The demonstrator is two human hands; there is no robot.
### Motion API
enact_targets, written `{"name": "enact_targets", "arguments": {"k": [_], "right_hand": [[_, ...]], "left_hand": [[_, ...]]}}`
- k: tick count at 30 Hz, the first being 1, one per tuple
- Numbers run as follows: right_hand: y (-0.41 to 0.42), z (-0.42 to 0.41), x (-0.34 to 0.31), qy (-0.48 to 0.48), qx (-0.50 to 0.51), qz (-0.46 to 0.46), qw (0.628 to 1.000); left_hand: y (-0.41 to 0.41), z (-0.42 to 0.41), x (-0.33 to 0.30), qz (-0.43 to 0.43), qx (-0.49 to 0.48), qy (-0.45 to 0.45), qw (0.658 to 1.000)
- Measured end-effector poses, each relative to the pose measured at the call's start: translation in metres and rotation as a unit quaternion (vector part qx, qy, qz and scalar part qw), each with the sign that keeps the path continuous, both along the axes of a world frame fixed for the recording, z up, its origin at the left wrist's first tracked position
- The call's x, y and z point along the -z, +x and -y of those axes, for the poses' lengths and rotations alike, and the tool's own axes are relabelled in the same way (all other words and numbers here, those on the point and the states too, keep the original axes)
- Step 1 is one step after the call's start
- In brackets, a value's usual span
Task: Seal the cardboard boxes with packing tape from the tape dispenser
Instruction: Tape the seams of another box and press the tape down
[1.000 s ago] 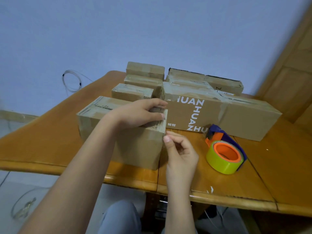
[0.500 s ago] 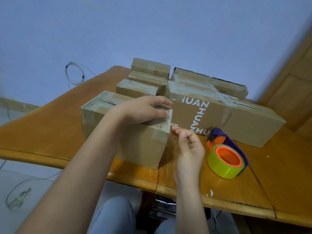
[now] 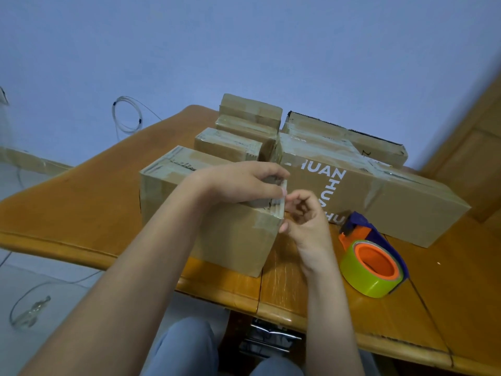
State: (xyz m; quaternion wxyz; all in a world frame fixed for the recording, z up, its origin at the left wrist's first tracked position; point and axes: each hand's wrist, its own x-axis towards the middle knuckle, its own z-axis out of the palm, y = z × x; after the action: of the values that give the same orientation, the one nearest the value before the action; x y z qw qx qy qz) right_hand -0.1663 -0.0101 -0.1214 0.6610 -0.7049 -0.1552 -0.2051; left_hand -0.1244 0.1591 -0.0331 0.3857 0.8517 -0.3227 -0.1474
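We see left hand (image 3: 241,183) curled over the brown cardboard box's (image 3: 217,234) top corner; right hand (image 3: 306,215) fingers pinched at its taped edge. Orange-cored yellow-green tape dispenser (image 3: 371,264) rests beside.

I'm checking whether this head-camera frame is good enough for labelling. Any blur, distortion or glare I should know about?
Head view: the wide-angle lens bows the table edge and wall lines; the right edge near the wooden panel smears softly; light is even and dim, with soft shadows; tape on the near cardboard box shows faint sheen, no harsh glare; both hands and the tape dispenser look sharp.
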Motion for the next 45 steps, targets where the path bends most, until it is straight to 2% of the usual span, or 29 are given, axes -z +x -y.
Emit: {"name": "enact_targets", "arguments": {"k": [3, 6, 10, 13, 16, 18, 20, 23, 25, 27, 29, 31, 32, 34, 35, 38, 41, 45], "right_hand": [[0.007, 0.008, -0.012, -0.107, -0.002, 0.007, 0.994], [0.001, 0.008, -0.014, -0.095, -0.018, 0.016, 0.995], [-0.01, 0.02, -0.016, -0.142, -0.043, 0.003, 0.989], [-0.011, 0.013, -0.025, -0.219, 0.003, -0.01, 0.976], [-0.01, 0.011, -0.038, -0.309, 0.055, 0.021, 0.949], [-0.015, 0.016, -0.05, -0.324, 0.076, 0.02, 0.943], [-0.023, 0.015, -0.064, -0.311, 0.098, 0.041, 0.945], [-0.035, -0.002, -0.08, -0.309, 0.129, 0.095, 0.937], [-0.036, -0.02, -0.083, -0.353, 0.126, 0.085, 0.923], [-0.034, -0.037, -0.08, -0.443, 0.116, 0.042, 0.888], [-0.032, -0.05, -0.074, -0.542, 0.116, -0.023, 0.832], [-0.032, -0.058, -0.066, -0.598, 0.121, -0.056, 0.791], [-0.032, -0.06, -0.065, -0.606, 0.128, -0.058, 0.783], [-0.032, -0.061, -0.067, -0.608, 0.132, -0.055, 0.781], [-0.034, -0.061, -0.069, -0.611, 0.129, -0.058, 0.779], [-0.038, -0.058, -0.073, -0.619, 0.124, -0.065, 0.773], [-0.044, -0.053, -0.072, -0.619, 0.133, -0.062, 0.771], [-0.051, -0.04, -0.08, -0.65, 0.123, -0.058, 0.747]], "left_hand": [[0.0, 0.0, 0.0, -0.005, 0.003, 0.005, 1.0], [-0.001, 0.0, -0.002, -0.018, -0.005, -0.019, 1.0], [0.002, 0.0, 0.001, -0.02, -0.01, -0.04, 0.999], [0.005, 0.001, 0.002, -0.023, -0.012, -0.046, 0.999], [0.002, 0.0, -0.001, -0.03, -0.011, -0.052, 0.998], [0.0, 0.0, -0.004, -0.024, -0.015, -0.054, 0.998], [-0.001, -0.002, -0.008, -0.028, -0.043, -0.104, 0.993], [-0.003, -0.011, -0.013, -0.074, -0.112, -0.278, 0.951], [-0.006, -0.022, -0.019, -0.017, -0.147, -0.307, 0.94], [-0.01, -0.037, -0.024, 0.074, -0.172, -0.247, 0.951], [-0.013, -0.058, -0.023, 0.174, -0.186, -0.11, 0.961], [-0.017, -0.08, -0.015, 0.194, -0.159, 0.045, 0.967], [-0.02, -0.088, -0.01, 0.187, -0.136, 0.129, 0.964], [-0.026, -0.096, 0.0, 0.202, -0.101, 0.291, 0.93], [-0.028, -0.095, 0.004, 0.226, -0.097, 0.329, 0.912], [-0.036, -0.09, 0.005, 0.301, -0.107, 0.327, 0.89], [-0.043, -0.086, 0.007, 0.313, -0.103, 0.321, 0.888], [-0.05, -0.075, -0.006, 0.359, -0.085, 0.325, 0.871]]}}
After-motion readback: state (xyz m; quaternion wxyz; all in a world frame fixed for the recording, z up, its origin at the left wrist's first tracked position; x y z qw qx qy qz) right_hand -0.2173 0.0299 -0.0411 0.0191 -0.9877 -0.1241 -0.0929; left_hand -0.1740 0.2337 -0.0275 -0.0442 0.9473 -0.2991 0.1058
